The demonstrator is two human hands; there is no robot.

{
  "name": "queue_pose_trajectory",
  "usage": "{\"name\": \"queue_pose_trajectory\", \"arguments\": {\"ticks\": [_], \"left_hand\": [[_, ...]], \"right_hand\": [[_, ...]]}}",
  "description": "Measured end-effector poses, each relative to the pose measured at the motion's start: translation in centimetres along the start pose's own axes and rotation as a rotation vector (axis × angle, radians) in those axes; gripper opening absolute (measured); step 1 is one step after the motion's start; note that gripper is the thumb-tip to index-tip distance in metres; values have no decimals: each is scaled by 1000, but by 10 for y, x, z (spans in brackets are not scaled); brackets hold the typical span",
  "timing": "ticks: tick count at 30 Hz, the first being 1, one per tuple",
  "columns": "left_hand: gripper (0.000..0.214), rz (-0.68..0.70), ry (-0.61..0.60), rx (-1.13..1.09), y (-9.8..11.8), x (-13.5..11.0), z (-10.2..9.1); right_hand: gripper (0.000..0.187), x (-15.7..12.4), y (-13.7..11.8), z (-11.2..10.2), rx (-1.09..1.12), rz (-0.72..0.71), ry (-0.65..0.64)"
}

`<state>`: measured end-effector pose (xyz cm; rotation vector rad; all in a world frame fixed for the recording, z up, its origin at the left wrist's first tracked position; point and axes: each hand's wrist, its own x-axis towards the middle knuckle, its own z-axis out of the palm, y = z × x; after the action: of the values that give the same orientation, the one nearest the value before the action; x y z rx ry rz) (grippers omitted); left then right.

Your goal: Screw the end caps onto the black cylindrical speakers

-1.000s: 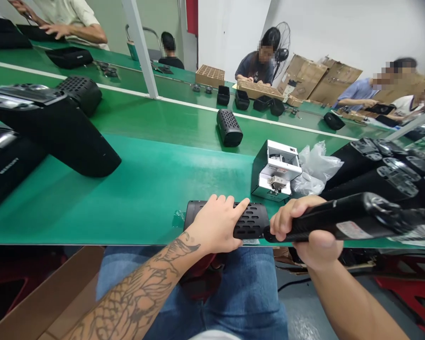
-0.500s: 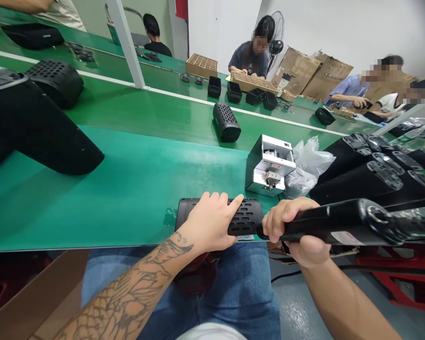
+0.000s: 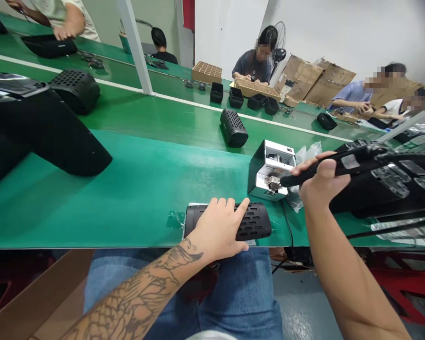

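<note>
Head view: left hand [image 3: 216, 226], fingers spread flat, pressing a black slotted speaker housing [image 3: 253, 222] at the near edge of the green bench [image 3: 92, 212]. Right hand [image 3: 320, 182] closed around an electric screwdriver [image 3: 350, 163], tip at the screw feeder [image 3: 269, 170], farther right; contact hard to confirm.

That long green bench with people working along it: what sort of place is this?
Probably a factory assembly line. A long green workbench runs past other workers, black perforated cylindrical casings stand along it, and a small white metal machine, apparently a screw feeder, sits on it.
</note>
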<state>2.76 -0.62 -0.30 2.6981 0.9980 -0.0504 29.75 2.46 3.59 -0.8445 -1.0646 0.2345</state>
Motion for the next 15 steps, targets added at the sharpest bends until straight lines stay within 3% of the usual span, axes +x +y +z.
{"name": "queue_pose_trajectory", "arguments": {"ticks": [3,6,9,11,15], "left_hand": [[124,52,48,-24,-7,-8,0],[122,49,60,-9,-17,-17,-3],[116,19,19,18,-22,-22,-6],[113,12,-3,27,-22,-23,-7],[110,21,36,26,-20,-23,-5]], "right_hand": [[33,-4,14,-4,-33,38,-70],[28,-7,5,-5,-46,69,-46],[21,-11,-27,-4,-34,112,17],[24,-18,-59,-4,18,139,-15],[35,-49,-117,1,210,234,-304]]}}
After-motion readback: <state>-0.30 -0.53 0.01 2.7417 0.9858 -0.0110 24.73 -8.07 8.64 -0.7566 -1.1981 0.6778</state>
